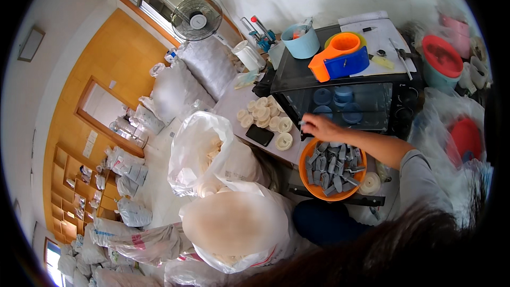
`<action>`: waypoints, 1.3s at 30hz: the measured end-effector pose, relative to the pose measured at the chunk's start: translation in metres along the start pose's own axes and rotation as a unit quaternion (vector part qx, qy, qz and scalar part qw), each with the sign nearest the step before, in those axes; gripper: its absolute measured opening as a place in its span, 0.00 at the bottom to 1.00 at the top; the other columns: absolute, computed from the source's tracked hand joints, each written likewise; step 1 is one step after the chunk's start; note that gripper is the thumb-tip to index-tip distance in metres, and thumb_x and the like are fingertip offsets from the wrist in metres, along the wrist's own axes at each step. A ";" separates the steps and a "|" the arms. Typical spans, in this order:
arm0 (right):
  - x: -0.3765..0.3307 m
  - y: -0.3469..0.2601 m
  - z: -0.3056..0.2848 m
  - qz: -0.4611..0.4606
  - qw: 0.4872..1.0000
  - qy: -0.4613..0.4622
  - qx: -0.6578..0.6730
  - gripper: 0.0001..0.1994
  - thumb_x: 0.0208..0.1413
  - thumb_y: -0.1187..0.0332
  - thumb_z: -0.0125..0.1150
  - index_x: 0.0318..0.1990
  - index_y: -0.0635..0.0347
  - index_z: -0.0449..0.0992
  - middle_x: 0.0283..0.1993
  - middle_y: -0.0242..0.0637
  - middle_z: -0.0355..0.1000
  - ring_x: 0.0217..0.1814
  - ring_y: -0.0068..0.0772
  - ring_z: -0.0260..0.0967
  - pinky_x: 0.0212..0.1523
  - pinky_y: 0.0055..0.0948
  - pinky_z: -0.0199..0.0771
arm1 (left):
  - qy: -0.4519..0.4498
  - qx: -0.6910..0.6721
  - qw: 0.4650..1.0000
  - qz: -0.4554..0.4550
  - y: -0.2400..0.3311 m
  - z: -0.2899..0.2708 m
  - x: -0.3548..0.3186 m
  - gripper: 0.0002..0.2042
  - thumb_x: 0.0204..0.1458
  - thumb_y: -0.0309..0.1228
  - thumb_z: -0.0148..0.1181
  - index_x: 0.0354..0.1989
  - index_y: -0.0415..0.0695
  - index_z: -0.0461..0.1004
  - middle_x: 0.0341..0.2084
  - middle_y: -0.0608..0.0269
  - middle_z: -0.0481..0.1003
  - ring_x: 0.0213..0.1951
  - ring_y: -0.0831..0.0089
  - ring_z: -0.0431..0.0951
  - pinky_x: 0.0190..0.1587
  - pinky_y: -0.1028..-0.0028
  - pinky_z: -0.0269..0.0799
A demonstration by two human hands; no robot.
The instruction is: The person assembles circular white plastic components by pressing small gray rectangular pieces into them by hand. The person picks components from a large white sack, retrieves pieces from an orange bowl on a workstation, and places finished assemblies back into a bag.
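Observation:
My right hand (pixel 320 127) reaches in from the right, over the far rim of an orange bowl (pixel 302 166). Its fingers are pinched on a small pale grey piece (pixel 303 123) whose shape is hard to make out. Many grey plastic parts (pixel 332 167) fill the bowl. Just beyond the hand stands a black toaster oven (pixel 372 93), with round blue pieces (pixel 343 94) visible at its glass front. To the hand's left, cream round plastic pieces (pixel 261 112) lie grouped on the table beside a black phone (pixel 260 135). My left hand is out of view.
White sacks (pixel 199 135) stand left of the table, one blurred at its mouth. On the oven sit a light blue tub (pixel 300 40), an orange and blue holder (pixel 340 56) and papers (pixel 380 37). A fan (pixel 197 19) stands behind; a red basin (pixel 442 56) is at right.

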State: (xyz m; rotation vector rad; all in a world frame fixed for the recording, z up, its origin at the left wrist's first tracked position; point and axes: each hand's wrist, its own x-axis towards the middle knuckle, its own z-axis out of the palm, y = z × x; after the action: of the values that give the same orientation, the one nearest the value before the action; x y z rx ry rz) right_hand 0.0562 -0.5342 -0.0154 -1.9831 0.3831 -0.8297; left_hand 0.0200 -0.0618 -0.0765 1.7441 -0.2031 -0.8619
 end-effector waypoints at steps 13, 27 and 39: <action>0.040 0.130 -0.094 0.054 0.806 0.112 -0.579 0.19 0.42 0.80 0.57 0.46 0.64 0.75 0.49 0.53 0.71 0.53 0.52 0.69 0.52 0.42 0.71 | 0.020 -0.003 0.999 -0.037 -0.015 0.007 0.000 0.22 0.55 0.33 0.53 0.58 0.41 0.63 0.47 0.60 0.71 0.48 0.68 0.73 0.52 0.66 0.69; -0.072 -0.131 -0.002 -0.347 0.864 -0.124 -0.344 0.10 0.44 0.68 0.60 0.35 0.58 0.70 0.34 0.38 0.65 0.33 0.40 0.72 0.25 0.37 0.71 | -0.003 -0.018 0.956 0.292 0.072 -0.008 -0.016 0.31 0.51 0.26 0.62 0.64 0.39 0.58 0.50 0.57 0.71 0.48 0.70 0.74 0.51 0.71 0.72; -0.201 -0.206 0.122 -0.072 0.901 -0.423 0.063 0.10 0.52 0.67 0.53 0.38 0.64 0.66 0.29 0.43 0.71 0.25 0.43 0.70 0.29 0.38 0.69 | -0.012 -0.123 0.987 0.100 0.054 -0.045 -0.061 0.29 0.44 0.22 0.57 0.60 0.37 0.65 0.41 0.62 0.75 0.35 0.78 0.74 0.36 0.78 0.72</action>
State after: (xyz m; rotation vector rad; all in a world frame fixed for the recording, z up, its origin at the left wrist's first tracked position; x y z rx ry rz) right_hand -0.0175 -0.2351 0.0369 -2.0506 -0.3245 -0.0141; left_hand 0.0204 -0.0140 0.0040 1.4579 -0.2710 -0.7291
